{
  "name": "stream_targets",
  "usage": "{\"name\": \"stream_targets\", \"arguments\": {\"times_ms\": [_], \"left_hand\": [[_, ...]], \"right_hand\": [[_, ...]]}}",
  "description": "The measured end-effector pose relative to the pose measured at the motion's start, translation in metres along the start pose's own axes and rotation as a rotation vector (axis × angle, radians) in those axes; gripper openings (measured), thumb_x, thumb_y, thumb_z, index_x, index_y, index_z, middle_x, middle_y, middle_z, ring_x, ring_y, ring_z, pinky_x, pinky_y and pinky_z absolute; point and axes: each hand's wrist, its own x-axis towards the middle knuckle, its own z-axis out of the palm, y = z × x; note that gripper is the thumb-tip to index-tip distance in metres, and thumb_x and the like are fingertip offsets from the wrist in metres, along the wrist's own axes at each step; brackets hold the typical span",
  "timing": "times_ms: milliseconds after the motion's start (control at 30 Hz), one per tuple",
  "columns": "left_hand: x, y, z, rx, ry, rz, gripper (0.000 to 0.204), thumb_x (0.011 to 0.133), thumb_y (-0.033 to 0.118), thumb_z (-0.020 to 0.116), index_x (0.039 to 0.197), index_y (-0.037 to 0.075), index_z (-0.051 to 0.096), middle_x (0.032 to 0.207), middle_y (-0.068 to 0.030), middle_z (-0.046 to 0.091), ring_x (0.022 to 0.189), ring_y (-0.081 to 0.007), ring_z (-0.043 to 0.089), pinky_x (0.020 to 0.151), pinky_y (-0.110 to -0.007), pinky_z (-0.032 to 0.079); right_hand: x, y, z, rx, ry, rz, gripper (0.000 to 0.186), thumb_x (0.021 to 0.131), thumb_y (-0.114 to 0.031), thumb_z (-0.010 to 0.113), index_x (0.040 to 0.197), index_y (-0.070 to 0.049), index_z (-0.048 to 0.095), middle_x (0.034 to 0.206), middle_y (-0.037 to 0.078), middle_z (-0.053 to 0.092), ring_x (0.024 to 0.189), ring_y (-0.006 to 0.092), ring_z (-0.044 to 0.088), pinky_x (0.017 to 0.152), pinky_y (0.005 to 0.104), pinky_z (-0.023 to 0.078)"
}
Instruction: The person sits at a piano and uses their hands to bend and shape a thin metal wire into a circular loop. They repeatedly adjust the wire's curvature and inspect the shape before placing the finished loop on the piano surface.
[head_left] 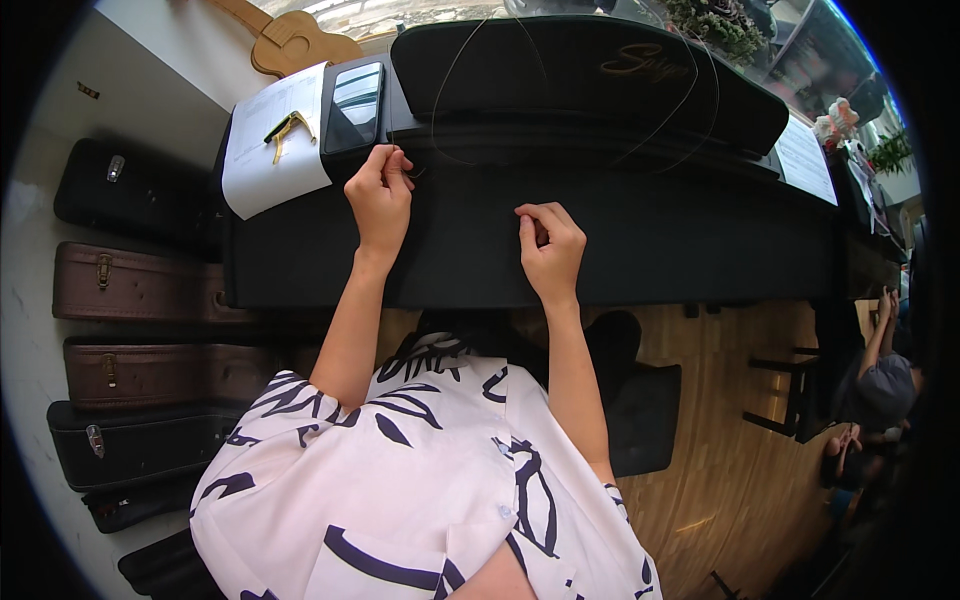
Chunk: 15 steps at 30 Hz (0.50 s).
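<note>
Above the black covered top of a long piano-like piece (640, 235), both of my hands are raised with the fingers closed. My left hand (382, 205) pinches a thin wire-like string (434, 110), and a short bit of it sticks out by the fingertips. The string runs in wide loose loops across the upright black panel (590, 85); parts of it are too fine to follow. My right hand (553, 250) is curled, thumb against fingers, to the right and slightly nearer to me. Whatever lies between its fingers, if anything, is too small to make out.
On the left end lie white paper sheets (255, 165), a gold-and-black capo (288, 130) and a dark phone (355, 105). Behind them is a wooden guitar-shaped piece (305, 42). Instrument cases (150, 285) line the left wall. A black stool (645, 420) stands below; another person (885, 380) sits far right.
</note>
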Motion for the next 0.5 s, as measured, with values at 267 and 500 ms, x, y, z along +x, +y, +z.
{"name": "stream_targets", "arguments": {"times_ms": [267, 500], "left_hand": [[0.007, -0.002, 0.001, -0.094, -0.04, -0.063, 0.018, 0.104, 0.009, 0.056, 0.093, -0.003, 0.066, 0.071, -0.0078, 0.068, 0.058, -0.0134, 0.067, 0.054, -0.025, 0.05], [0.003, -0.005, 0.007, -0.117, -0.082, -0.053, 0.015, 0.102, 0.005, 0.056, 0.096, -0.003, 0.067, 0.073, -0.0083, 0.069, 0.062, -0.0141, 0.07, 0.055, -0.025, 0.052]], "right_hand": [[0.0, 0.001, 0.0, -0.011, -0.006, -0.007, 0.01, 0.087, 0.003, 0.065, 0.092, 0.001, 0.073, 0.083, 0.008, 0.068, 0.058, 0.0148, 0.061, 0.053, 0.0265, 0.046], [0.0, 0.001, 0.0, -0.017, -0.012, -0.007, 0.01, 0.087, 0.003, 0.065, 0.092, 0.0, 0.073, 0.083, 0.008, 0.068, 0.058, 0.0151, 0.06, 0.053, 0.0267, 0.045]]}}
